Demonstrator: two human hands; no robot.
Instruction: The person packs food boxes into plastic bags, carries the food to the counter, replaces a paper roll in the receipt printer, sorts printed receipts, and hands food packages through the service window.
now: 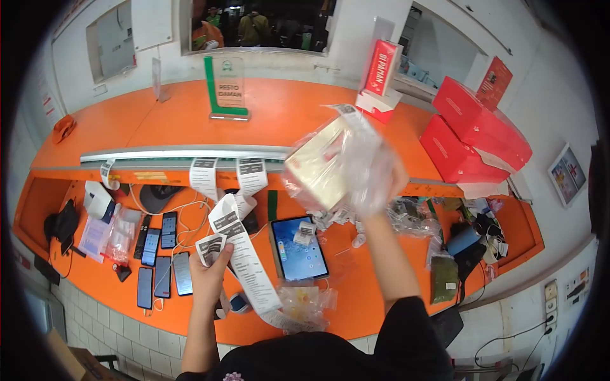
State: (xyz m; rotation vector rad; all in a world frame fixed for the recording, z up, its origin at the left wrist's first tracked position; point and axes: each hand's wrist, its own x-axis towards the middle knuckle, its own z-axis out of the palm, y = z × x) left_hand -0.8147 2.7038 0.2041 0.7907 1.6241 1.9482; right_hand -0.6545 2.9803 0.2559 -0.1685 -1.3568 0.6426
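Note:
My left hand (208, 272) is closed around a bunch of long printed receipts (253, 279), whose strips curl up and trail down toward my body. Raised over the counter's edge, my right hand (395, 176) grips a clear plastic bag (367, 168) with a pale yellow box (318, 166) inside; the plastic and some blur hide most of its fingers. A paper slip shows at the top of the bag. Below the bag lies a tablet (298, 251) with its screen lit and a crumpled receipt (305, 233) on it.
Several phones (162, 277) with cables lie at left on the orange desk (356, 298). More receipts (251, 174) hang from the metal rail (184, 155). An acrylic sign (227, 89) and red boxes (473, 136) stand on the upper counter. Plastic bags (413, 219) clutter the right.

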